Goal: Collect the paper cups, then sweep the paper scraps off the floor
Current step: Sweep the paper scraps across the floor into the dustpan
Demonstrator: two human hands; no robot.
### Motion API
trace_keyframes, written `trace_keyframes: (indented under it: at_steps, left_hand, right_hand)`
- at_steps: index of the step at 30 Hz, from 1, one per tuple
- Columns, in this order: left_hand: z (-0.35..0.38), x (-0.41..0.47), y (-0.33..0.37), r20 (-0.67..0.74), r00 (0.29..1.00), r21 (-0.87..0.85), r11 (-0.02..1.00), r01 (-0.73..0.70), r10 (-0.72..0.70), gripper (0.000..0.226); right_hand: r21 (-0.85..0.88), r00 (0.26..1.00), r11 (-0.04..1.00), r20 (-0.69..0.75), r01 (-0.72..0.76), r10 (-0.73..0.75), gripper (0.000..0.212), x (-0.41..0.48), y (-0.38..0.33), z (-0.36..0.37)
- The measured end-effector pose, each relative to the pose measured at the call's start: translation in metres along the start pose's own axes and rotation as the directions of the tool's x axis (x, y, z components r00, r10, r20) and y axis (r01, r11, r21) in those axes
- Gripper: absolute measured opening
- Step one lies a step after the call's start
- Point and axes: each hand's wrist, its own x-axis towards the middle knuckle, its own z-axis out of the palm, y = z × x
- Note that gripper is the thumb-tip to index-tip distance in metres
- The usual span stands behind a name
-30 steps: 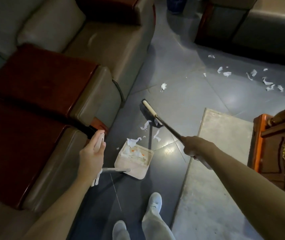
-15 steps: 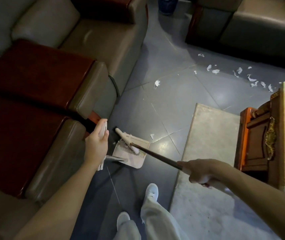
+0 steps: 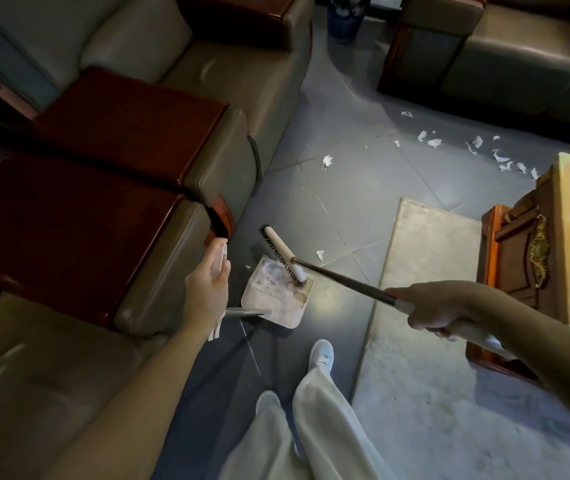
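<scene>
While the left hand (image 3: 207,289) grips the dustpan (image 3: 274,306) and the right hand (image 3: 429,308) the broom (image 3: 281,251), one pile (image 3: 272,271) sits inside. Scraps (image 3: 434,143) along the floor's far edge await sweeping.

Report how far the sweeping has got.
Done: a pile of scraps lies in the dustpan. In hand: the right hand grips the broom, its head at the pan; the left hand holds the pan's handle. Left: a scrap beside the pan, another further out, a scatter by the far sofa.
</scene>
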Motion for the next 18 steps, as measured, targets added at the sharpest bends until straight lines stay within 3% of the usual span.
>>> trace_keyframes:
  at_steps: [8, 16, 18]
  left_hand:
    - [-0.042, -0.029, -0.032, -0.001, 0.999, 0.043, 0.998, 0.05, -0.051, 0.036]
    - [-0.06, -0.015, -0.058, -0.02, 0.997, 0.12, 0.99, 0.075, -0.073, 0.032]
    - [-0.06, -0.002, -0.062, -0.024, 0.995, 0.091, 0.991, 0.1, -0.098, 0.033]
  right_hand:
    - [-0.021, 1.0, 1.0, -0.025, 0.01, -0.011, 0.05, 0.005, -0.03, 0.013]
    - [-0.104, 0.983, 0.99, -0.15, 0.094, -0.109, 0.032, 0.067, -0.105, 0.032]
    - [-0.071, 0.984, 0.992, -0.139, 0.103, -0.112, 0.037, 0.088, -0.119, 0.041]
